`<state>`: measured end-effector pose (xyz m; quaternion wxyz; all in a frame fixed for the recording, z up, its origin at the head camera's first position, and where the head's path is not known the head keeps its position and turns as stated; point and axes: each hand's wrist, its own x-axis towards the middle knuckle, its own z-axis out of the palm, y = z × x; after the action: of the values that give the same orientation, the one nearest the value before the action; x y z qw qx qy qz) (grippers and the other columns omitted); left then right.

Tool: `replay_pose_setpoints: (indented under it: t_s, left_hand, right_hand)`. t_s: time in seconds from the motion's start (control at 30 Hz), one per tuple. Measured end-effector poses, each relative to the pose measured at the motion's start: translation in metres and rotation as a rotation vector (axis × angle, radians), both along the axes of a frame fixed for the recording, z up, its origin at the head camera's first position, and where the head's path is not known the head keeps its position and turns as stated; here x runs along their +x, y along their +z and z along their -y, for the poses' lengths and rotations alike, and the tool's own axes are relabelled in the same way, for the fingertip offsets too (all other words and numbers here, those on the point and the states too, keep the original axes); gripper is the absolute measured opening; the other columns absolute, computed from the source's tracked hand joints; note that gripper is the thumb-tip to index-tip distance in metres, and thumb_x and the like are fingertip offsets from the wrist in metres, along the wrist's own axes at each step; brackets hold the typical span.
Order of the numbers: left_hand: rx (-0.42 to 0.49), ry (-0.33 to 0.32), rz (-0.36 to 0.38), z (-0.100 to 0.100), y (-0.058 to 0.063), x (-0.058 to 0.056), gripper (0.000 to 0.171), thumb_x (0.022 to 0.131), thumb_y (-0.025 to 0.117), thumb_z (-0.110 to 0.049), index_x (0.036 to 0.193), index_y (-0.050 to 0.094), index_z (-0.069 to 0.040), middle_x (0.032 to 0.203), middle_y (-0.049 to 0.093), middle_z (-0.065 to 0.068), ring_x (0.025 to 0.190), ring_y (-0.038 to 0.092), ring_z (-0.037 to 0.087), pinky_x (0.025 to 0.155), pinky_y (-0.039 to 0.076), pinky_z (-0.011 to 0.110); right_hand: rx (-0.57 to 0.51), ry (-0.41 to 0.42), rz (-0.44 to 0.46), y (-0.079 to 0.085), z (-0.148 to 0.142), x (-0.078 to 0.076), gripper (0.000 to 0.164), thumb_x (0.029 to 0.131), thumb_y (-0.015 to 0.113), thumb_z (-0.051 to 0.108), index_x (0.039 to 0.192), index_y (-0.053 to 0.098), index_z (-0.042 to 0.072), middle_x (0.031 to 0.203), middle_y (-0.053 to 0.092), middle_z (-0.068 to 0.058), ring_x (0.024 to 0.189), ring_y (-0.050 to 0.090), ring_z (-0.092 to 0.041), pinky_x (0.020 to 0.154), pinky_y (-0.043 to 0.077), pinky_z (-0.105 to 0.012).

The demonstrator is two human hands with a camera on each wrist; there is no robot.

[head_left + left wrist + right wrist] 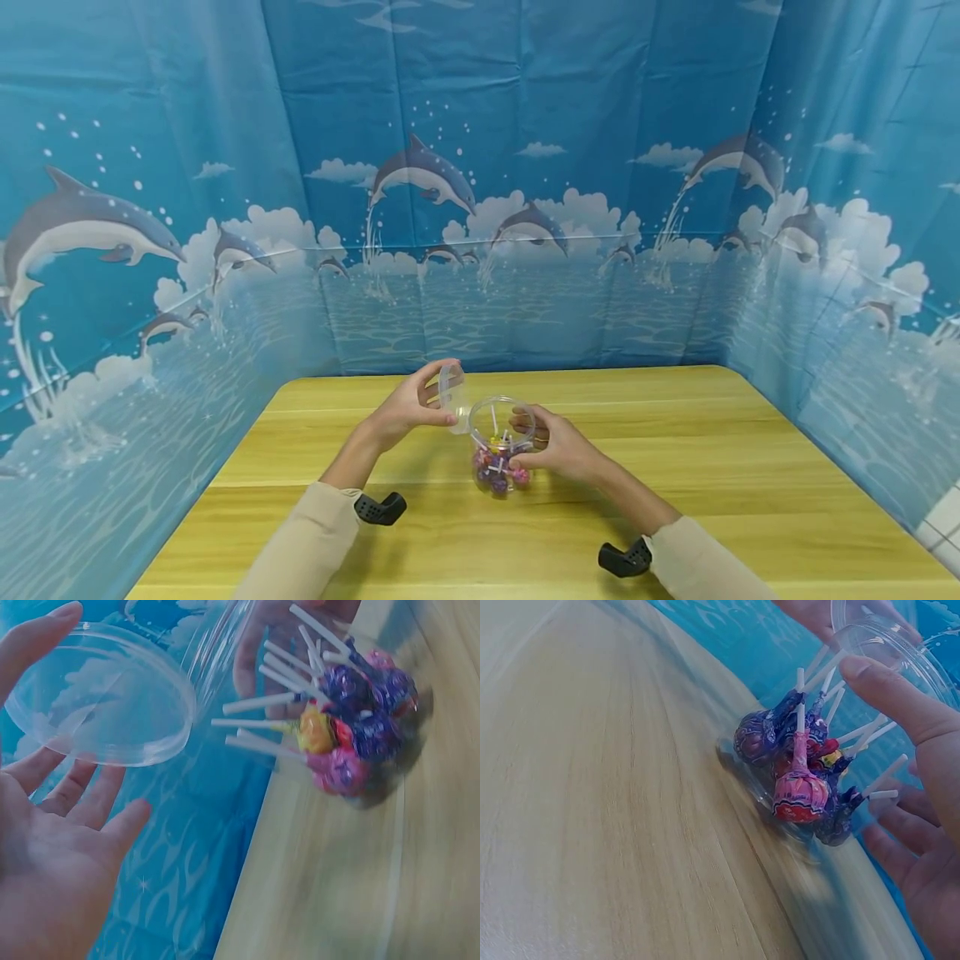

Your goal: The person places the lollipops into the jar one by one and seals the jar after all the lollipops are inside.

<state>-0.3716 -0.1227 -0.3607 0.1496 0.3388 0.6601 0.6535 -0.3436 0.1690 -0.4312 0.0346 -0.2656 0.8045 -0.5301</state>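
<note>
A clear plastic jar (472,422) stands mouth up on the table with several wrapped lollipops (498,472) inside. Purple, pink and yellow wrappers show in the left wrist view, the white sticks of the lollipops (352,724) pointing toward the mouth. My right hand (561,446) grips the jar's right side, thumb at the front and fingers behind. To the left of the rim, my left hand (405,408) holds a round clear lid (452,386) on edge between thumb and fingers. That lid (105,697) is off the jar's mouth, close beside it.
The yellow wood-grain table (645,433) stretches around the jar on all sides. Behind it and along both sides hangs a blue curtain (480,317) printed with dolphins and clouds. Each wrist carries a black device (379,508) at the cuff of a beige sleeve (307,537).
</note>
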Motion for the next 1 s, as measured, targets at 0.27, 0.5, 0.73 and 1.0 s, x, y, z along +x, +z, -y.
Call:
replay_pose_setpoints:
  t_s: [0.27,0.5,0.73,1.0]
  left_hand:
    - [-0.083,-0.057,-0.094,-0.027,0.012,-0.001,0.08,0.076,0.079,-0.019,0.143,0.035,-0.023,0.147,0.025,-0.001,0.134,0.026,0.024,0.102,0.032,0.045]
    - [-0.127,-0.073,-0.129,-0.041,0.027,0.011,0.077,0.079,0.074,-0.01,0.144,0.032,-0.013,0.147,0.023,0.009,0.134,0.024,0.03,0.101,0.029,0.054]
    - [-0.22,-0.075,-0.191,-0.045,0.032,0.011,0.078,0.08,0.074,-0.013,0.144,0.031,-0.013,0.147,0.026,0.01,0.134,0.023,0.032,0.102,0.028,0.054]
    - [-0.299,-0.032,-0.243,-0.052,0.016,-0.004,0.077,0.076,0.078,-0.021,0.142,0.038,-0.02,0.144,0.035,0.001,0.132,0.028,0.022,0.1,0.03,0.053]
  right_hand:
    - [-0.002,0.031,0.015,0.019,0.002,0.015,0.081,0.078,0.077,0.019,0.144,0.03,0.008,0.135,0.043,-0.021,0.122,0.044,-0.034,0.096,0.04,-0.044]
    - [0.013,0.017,-0.025,0.002,0.0,0.002,0.083,0.077,0.078,0.028,0.145,0.031,0.015,0.135,0.045,-0.014,0.12,0.047,-0.025,0.095,0.041,-0.041]
    - [0.036,0.044,-0.007,0.025,0.003,0.017,0.08,0.079,0.076,0.021,0.143,0.031,0.006,0.134,0.045,-0.019,0.121,0.046,-0.031,0.095,0.041,-0.043]
    - [0.025,0.062,0.009,0.029,0.002,0.02,0.074,0.08,0.075,0.017,0.14,0.035,0.001,0.129,0.048,-0.024,0.119,0.046,-0.038,0.094,0.04,-0.048]
